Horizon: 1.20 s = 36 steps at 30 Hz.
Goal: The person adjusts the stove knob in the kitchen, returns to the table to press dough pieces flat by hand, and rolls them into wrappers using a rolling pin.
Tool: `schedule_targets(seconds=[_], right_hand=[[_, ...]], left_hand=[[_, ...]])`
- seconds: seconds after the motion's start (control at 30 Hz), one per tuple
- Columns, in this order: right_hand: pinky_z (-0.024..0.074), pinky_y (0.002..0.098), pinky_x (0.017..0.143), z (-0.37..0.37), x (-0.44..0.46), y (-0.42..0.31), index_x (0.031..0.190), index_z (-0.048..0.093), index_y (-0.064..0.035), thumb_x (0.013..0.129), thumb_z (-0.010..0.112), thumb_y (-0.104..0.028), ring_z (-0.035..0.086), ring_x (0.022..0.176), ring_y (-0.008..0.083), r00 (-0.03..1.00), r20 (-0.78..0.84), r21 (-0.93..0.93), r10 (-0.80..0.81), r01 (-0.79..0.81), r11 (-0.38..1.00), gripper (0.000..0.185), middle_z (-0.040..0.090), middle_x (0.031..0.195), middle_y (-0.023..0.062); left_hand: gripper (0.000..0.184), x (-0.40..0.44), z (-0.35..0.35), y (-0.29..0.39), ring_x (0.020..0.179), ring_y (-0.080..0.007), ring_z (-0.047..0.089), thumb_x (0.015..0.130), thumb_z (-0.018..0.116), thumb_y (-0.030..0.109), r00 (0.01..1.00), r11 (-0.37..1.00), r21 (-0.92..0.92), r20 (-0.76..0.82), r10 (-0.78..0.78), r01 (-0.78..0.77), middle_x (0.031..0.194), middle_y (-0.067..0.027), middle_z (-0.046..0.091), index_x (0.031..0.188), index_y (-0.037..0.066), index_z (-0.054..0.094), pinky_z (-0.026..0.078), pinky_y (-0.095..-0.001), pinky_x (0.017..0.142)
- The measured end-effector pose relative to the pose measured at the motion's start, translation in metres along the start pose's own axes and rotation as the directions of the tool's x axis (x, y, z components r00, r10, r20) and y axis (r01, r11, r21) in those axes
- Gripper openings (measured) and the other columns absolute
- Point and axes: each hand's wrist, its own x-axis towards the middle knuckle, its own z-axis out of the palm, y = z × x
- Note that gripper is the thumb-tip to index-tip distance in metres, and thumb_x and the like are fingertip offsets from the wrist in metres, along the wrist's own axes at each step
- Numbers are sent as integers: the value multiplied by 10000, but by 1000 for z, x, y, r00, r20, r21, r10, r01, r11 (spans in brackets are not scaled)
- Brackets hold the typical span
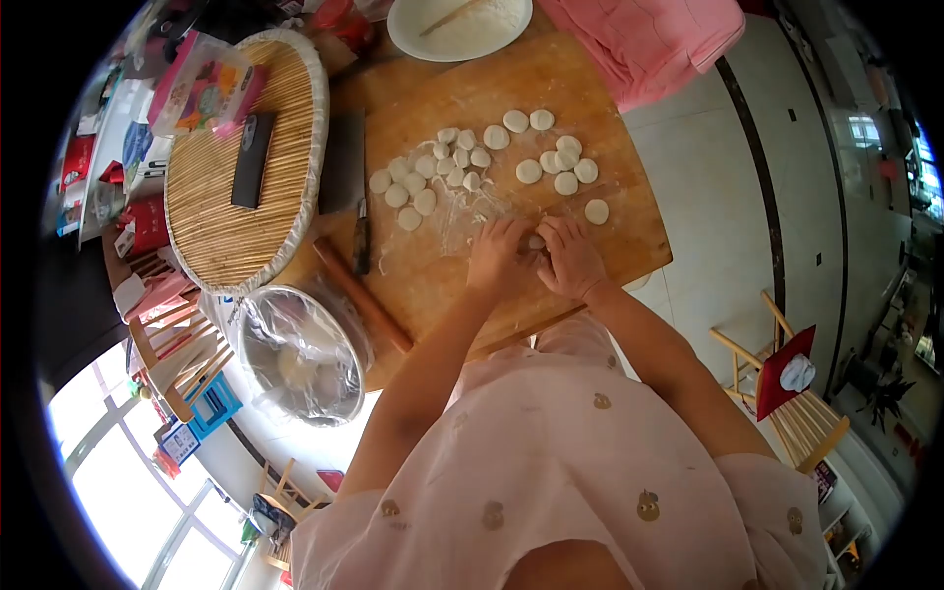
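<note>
Dough pc [536,242], head view: btwn L hand [499,252] & R hand [571,258], at near part of wooden board [423,108]. Both hands' fingers curled in, nearly closed round pc; exact grip hidden, can't tell. Dough rounds [497,137] beyond; rolling pin [362,295] to L.

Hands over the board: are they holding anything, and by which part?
The left hand and right hand hold a dough piece between them, seemingly by its edges; most of it is hidden, so the exact grip can't be told.
</note>
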Motion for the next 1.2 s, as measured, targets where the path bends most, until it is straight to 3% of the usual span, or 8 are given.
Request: schedule_targets(seconds=[0.1,0.2,0.37,0.57,0.77,0.97,1.07,1.2], right_hand=[[377,507,1085,2,-1,0,1290,484,-44,777,651,-152,483,1227,377,1000,-14,11,-14,14,1000,551,502,1326,177],[384,507,1078,3,0,3,1291,487,-37,783,643,-142,482,1225,387,998,-48,-5,-34,34,999,542,505,1331,184],[385,517,1071,-3,2,-3,1285,497,-33,789,634,-125,493,1200,399,1000,-11,41,6,-6,999,523,522,1314,191],[406,508,1025,-6,4,-2,1276,483,-42,767,628,-71,509,1162,389,999,-11,-18,-37,37,999,530,515,1279,173],[409,503,1010,-5,6,-4,1271,494,-50,769,638,-92,512,1142,378,1000,0,0,-24,24,1000,523,516,1281,161],[407,506,1020,-7,4,-4,1262,513,-47,785,666,-134,518,1155,377,1000,23,8,-13,13,1000,509,520,1304,167],[407,507,1024,-1,0,0,1260,518,-45,788,671,-147,521,1163,378,999,-15,-27,-39,39,999,507,527,1303,168],[406,512,1028,-2,3,0,1255,525,-44,792,665,-154,521,1173,371,999,-20,-54,-31,29,998,496,537,1298,167]], left_hand=[[379,5,2,-4,991,-352,635,699,765,77,1000,999,45,-15,11,-10,996,-120,688,1070,77,687,521,-459,860],[308,-19,-16,-17,868,-344,667,729,801,130,935,937,-242,-187,-300,252,945,-124,685,1017,67,713,560,-431,747],[335,-101,-60,-61,1009,-357,640,750,764,102,889,922,16,-273,-369,387,1073,-130,682,1069,64,671,532,-469,864],[820,-55,-49,-41,1510,-374,270,817,753,390,916,871,382,-368,-162,307,1619,-163,339,1502,75,432,188,-612,1195],[936,-42,-20,-78,1573,-341,126,888,633,554,945,875,404,-287,-157,268,1699,-150,174,1613,93,260,45,-634,1217],[904,-40,-24,-68,1559,-372,151,915,602,545,931,878,388,-331,-151,281,1698,-157,169,1615,91,253,53,-618,1216],[786,-18,-9,-39,1485,-396,273,897,659,396,772,992,-65,-623,-125,108,1609,-187,313,1563,98,368,173,-594,1202],[570,32,-27,-15,1171,-379,521,779,698,73,888,978,158,-458,-49,135,1277,-161,520,1336,111,580,429,-500,1018]])
